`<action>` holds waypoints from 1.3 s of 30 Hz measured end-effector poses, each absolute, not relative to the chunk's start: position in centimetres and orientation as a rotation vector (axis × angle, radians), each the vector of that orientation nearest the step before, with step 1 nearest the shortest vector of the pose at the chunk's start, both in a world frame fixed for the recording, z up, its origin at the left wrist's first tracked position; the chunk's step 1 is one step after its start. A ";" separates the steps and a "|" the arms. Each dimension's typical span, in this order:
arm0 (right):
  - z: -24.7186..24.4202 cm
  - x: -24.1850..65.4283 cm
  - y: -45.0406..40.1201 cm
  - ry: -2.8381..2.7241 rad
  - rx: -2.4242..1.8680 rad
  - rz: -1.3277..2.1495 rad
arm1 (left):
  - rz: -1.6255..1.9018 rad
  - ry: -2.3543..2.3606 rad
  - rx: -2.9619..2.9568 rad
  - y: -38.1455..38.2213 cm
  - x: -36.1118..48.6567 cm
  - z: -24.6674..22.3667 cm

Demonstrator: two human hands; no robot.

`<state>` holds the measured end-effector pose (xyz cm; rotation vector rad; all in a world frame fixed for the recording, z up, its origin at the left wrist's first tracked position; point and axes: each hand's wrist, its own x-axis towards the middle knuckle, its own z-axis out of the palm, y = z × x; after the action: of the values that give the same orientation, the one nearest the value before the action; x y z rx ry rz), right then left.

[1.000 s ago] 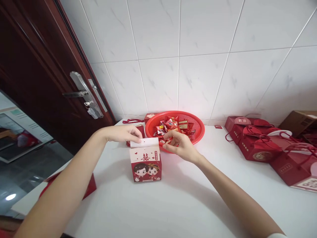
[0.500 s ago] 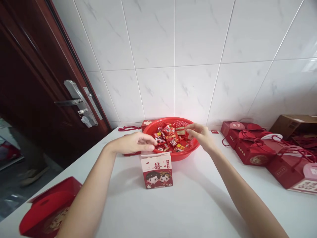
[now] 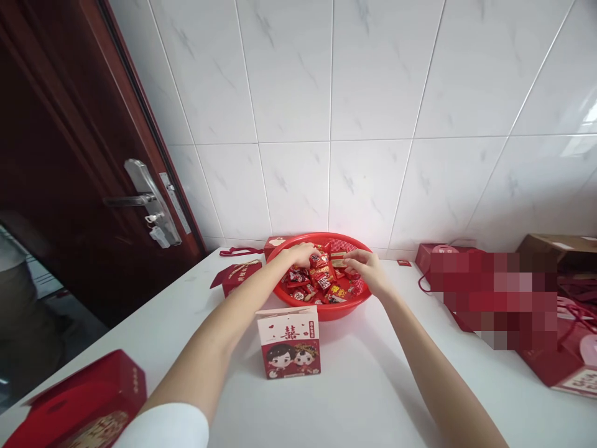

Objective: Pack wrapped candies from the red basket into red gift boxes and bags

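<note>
A red plastic basket [image 3: 342,312] stands against the wall, holding several wrapped candies [image 3: 323,277] in red packets. My left hand [image 3: 299,254] reaches over its left side, fingers bent down among the candies and fingertips hidden. At the basket's right side, my right hand [image 3: 368,269] has its thumb and fingers drawn together over the candies; whatever lies between them is too small to make out. In front of the basket, below my left forearm, a white and red gift box [image 3: 291,345] with two cartoon figures stands upright on the white table [image 3: 354,386].
An open red box [image 3: 93,398] lies at the left front, and another red box [image 3: 233,278] is left of the basket. More red boxes [image 3: 541,364], partly blurred, and a brown carton [image 3: 541,249] line the right. A dark door [image 3: 135,112] and part of a person [image 3: 28,311] are at left.
My left hand has moved forward and right, from above the gift box into the basket. My right hand stays at the basket's right side. The view has tilted slightly up.
</note>
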<state>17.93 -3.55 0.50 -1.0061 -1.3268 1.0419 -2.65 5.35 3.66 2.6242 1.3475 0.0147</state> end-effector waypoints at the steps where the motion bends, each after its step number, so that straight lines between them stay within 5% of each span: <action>1: 0.5 17.9 -3.6 -1.326 -1.003 1.042 | 0.019 1.353 2.619 5.5 -2.6 3.3; 11: 0.5 17.9 -3.4 -1.235 -0.998 1.094 | 0.517 1.285 2.562 3.2 -2.0 6.5; 22: 0.7 18.1 -4.0 -1.254 -0.729 1.381 | 0.629 0.774 2.140 0.0 -1.4 6.5; 31: 0.9 18.3 -3.7 -1.023 -0.674 1.379 | -0.142 1.137 2.357 1.2 -4.3 2.5; 39: 0.8 18.2 -3.8 -1.100 -0.710 1.323 | -0.276 1.290 2.471 2.3 -3.2 0.6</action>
<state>18.16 -3.80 0.81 -0.7105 -1.0998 1.3234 -3.17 2.31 0.55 2.4705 1.2904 -0.2760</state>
